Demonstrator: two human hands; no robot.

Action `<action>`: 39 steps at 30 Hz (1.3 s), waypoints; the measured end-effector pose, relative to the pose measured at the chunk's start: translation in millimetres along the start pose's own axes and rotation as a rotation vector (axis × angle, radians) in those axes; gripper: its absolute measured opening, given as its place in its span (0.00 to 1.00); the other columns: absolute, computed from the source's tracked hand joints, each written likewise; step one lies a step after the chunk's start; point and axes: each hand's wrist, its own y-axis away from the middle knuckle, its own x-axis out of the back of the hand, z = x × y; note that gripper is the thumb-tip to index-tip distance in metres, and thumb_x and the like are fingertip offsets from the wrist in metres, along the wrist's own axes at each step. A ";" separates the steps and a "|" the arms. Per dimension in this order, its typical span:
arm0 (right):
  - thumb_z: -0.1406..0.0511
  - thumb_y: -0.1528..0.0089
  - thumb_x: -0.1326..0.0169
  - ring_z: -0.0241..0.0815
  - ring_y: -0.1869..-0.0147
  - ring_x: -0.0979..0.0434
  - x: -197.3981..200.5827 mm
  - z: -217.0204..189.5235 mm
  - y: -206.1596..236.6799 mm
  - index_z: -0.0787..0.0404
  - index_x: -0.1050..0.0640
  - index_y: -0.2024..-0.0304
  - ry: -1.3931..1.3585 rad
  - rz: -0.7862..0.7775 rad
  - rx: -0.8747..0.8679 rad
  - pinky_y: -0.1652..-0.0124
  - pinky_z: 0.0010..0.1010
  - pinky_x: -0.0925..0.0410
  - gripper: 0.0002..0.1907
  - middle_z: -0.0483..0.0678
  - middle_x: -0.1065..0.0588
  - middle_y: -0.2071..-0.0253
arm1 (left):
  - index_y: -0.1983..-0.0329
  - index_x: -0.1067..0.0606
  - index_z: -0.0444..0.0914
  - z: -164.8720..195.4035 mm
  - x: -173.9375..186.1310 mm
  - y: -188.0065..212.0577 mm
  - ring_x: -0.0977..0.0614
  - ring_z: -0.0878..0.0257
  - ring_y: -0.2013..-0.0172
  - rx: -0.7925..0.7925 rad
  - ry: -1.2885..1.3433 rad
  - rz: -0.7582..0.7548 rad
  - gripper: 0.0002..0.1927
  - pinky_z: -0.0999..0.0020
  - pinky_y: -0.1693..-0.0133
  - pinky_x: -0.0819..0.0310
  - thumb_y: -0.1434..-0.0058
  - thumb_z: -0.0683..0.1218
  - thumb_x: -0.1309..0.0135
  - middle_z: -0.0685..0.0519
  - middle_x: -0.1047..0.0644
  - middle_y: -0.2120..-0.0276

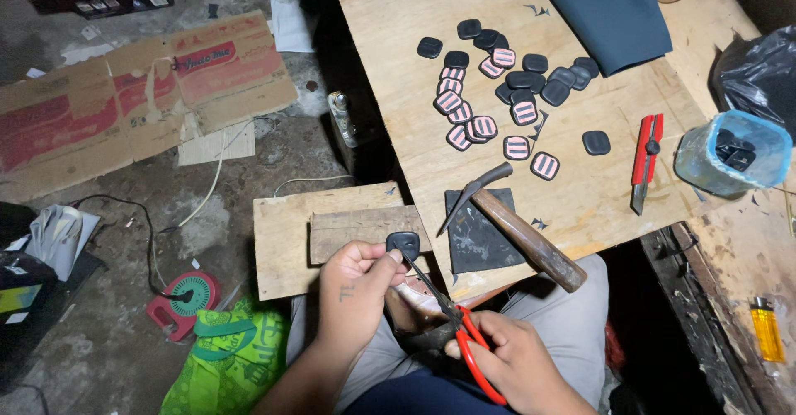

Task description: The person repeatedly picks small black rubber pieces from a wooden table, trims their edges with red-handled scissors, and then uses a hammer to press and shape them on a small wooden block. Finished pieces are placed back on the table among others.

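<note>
The right hand (516,361) sits lowest in view, over the lap, its fingers closed through the red handles of a pair of scissors (454,324). The blades run up and left, narrowly parted, with their tips at the lower edge of a small black rounded-square piece (403,243). The left hand (355,292) pinches that piece between thumb and fingertips, holding it upright just in front of a small wooden block (365,231) that lies on a wooden board (278,249).

Just beyond the hands, a hammer (518,231) with a brown wooden handle lies aslant across a dark square slab (481,237) at the near edge of the plywood worktop (398,42).

Farther up the worktop lies a loose cluster of more pieces (506,92), some plain black, some showing pink stripes. To their right rest a red utility knife (645,160) and a blue plastic cup (734,162) with dark pieces inside. A yellow lighter (767,328) lies at the right edge.

At the far end a dark sheet (609,9) is draped over the worktop. On the floor to the left lie flattened cardboard (124,100) and a green bag (228,357).
</note>
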 end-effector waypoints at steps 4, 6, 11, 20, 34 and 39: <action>0.58 0.48 0.31 0.44 0.70 0.20 14.9 -3.7 6.0 0.60 0.18 0.61 0.212 0.051 0.018 0.65 0.30 0.27 0.17 0.51 0.21 0.74 | 0.57 0.28 0.28 13.8 -0.4 0.8 0.16 0.61 0.67 -0.078 0.045 0.008 0.07 0.68 0.61 0.18 0.37 0.36 0.47 0.44 0.19 0.66; 0.59 0.50 0.33 0.46 0.66 0.18 39.4 -2.7 0.2 0.62 0.20 0.58 0.372 0.294 0.067 0.64 0.32 0.27 0.21 0.53 0.21 0.69 | 0.53 0.29 0.31 21.4 0.7 3.5 0.16 0.61 0.65 -0.104 0.061 -0.002 0.09 0.67 0.60 0.18 0.37 0.36 0.50 0.44 0.20 0.62; 0.58 0.43 0.34 0.58 0.55 0.20 116.5 12.7 -33.5 0.64 0.21 0.52 0.699 0.693 0.003 0.56 0.45 0.29 0.21 0.59 0.21 0.60 | 0.44 0.29 0.35 24.2 -0.9 18.6 0.16 0.61 0.63 -0.068 -0.007 -0.083 0.18 0.68 0.59 0.18 0.38 0.35 0.51 0.48 0.21 0.59; 0.61 0.39 0.39 0.61 0.49 0.25 140.1 22.7 -57.7 0.65 0.20 0.54 0.882 0.832 0.308 0.48 0.47 0.32 0.15 0.59 0.23 0.53 | 0.41 0.28 0.30 21.7 12.9 23.1 0.18 0.67 0.59 -0.126 -0.003 -0.106 0.21 0.74 0.55 0.24 0.39 0.34 0.46 0.49 0.18 0.58; 0.59 0.44 0.32 0.51 0.62 0.25 69.9 -32.6 -30.6 0.63 0.23 0.55 0.545 0.587 0.120 0.68 0.42 0.31 0.21 0.52 0.26 0.61 | 0.47 0.23 0.29 20.0 12.9 20.3 0.20 0.68 0.66 -0.064 -0.083 -0.087 0.15 0.74 0.62 0.23 0.36 0.40 0.46 0.51 0.19 0.64; 0.68 0.44 0.35 0.54 0.68 0.29 61.6 -52.6 2.7 0.62 0.27 0.44 0.172 0.333 0.240 0.69 0.44 0.34 0.26 0.52 0.24 0.59 | 0.53 0.25 0.28 25.1 4.7 22.8 0.20 0.67 0.68 -0.072 -0.041 -0.098 0.11 0.73 0.64 0.24 0.39 0.36 0.44 0.50 0.20 0.65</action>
